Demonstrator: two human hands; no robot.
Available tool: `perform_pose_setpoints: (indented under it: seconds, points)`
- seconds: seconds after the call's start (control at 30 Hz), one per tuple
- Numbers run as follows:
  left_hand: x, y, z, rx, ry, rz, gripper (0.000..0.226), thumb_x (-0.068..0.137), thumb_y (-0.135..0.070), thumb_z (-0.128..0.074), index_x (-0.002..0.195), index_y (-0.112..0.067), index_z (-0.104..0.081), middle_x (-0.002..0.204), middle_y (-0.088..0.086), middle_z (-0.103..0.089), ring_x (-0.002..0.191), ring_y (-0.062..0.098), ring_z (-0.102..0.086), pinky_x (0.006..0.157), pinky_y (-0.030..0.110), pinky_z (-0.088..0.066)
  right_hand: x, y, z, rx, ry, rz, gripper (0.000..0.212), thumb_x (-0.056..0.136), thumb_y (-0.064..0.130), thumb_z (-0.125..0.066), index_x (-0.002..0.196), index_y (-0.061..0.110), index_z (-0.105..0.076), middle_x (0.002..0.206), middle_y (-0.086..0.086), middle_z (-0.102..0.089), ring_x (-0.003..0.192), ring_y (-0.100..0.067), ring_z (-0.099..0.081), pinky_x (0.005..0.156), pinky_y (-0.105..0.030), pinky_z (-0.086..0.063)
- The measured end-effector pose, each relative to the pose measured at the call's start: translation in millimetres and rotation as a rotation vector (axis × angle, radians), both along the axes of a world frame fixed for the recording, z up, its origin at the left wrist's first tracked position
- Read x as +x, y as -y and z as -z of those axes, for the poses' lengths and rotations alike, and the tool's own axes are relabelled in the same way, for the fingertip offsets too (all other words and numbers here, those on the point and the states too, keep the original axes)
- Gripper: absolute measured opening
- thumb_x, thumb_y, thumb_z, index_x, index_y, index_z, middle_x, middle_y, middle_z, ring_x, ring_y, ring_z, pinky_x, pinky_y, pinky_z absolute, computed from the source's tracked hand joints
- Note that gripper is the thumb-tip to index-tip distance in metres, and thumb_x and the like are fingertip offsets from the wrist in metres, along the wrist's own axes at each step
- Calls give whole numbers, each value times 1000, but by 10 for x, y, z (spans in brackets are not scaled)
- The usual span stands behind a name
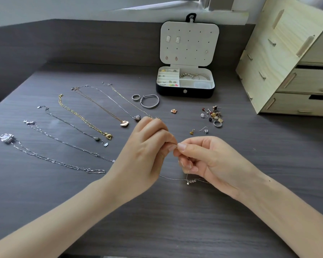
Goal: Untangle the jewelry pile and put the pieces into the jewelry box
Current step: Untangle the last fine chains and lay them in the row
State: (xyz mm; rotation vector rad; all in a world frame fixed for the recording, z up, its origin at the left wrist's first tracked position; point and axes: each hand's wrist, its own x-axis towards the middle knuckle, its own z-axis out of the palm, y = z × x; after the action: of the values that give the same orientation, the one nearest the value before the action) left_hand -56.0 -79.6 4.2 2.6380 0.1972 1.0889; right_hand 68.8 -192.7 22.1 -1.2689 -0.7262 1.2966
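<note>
Necklace (191, 181) pinched between left hand (147, 148) and right hand (211, 161).

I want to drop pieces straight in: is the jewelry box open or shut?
Open. The jewelry box has its white lid standing upright, compartments exposed.

I see a pale wooden drawer unit (280, 58) standing on the dark grey wood-grain table (175, 229), with slotted tabs along its side panel and its drawers stacked. Left of the unit, a grey back panel (82, 40) rises behind the table. Above it runs a white ledge (119, 4).
</note>
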Motion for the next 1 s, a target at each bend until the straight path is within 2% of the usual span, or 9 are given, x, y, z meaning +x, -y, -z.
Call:
perform_pose_setpoints:
  seconds: [0.13, 0.3, 0.5, 0.73, 0.83, 1.0]
  points:
    - [23, 35, 24, -40, 34, -16, 20, 90, -3, -47, 76, 1, -61, 78, 8, -52, 76, 21, -40, 74, 24, -34, -7, -8, -2, 15, 4, 14, 17, 74, 20, -59, 74, 4, -63, 55, 1, -51, 52, -8, -39, 55, -23, -28]
    - [31, 31, 39, -93, 54, -16, 18, 89, -2, -48, 76, 0, -61, 80, 7, -52, 78, 21, -42, 75, 23, -35, 6, -7, 25, 41, 11, 11, 17, 80, 21, -64, 76, 4, -64, 56, 1, -53, 53, -7, -40, 57, -24, -30]
    - [32, 33, 54, -138, 51, -23, 17, 88, -2, -49, 75, -1, -60, 81, 4, -50, 78, 18, -42, 78, 18, -33, 2, -20, 32, 37, 17, 25, 18, 74, 22, -60, 75, 4, -64, 55, 1, -53, 53, -8, -41, 55, -21, -31]
    - [37, 15, 62, -143, 55, -16, 17, 89, -4, -48, 77, -2, -60, 83, 0, -48, 78, 17, -41, 77, 19, -33, 15, -46, 5, -12, -43, 50, 16, 71, 17, -60, 75, 1, -62, 54, -1, -53, 52, -8, -43, 61, -25, -30]
    - [31, 14, 74, -153, 62, -17, 17, 90, -7, -49, 79, -2, -61, 83, -1, -48, 79, 17, -43, 78, 17, -33, 18, -62, 20, -17, -116, 53, 7, 72, 8, -68, 70, 3, -65, 54, -3, -51, 51, -10, -42, 57, -22, -34]
    - [3, -15, 68, -212, 13, 9, 21, 92, -15, -50, 83, -3, -64, 85, -4, -49, 79, 15, -45, 77, 17, -36, 10, -71, 43, 5, -138, 72, 14, 71, 10, -61, 59, 8, -67, 52, -5, -51, 48, -11, -41, 52, -19, -36]
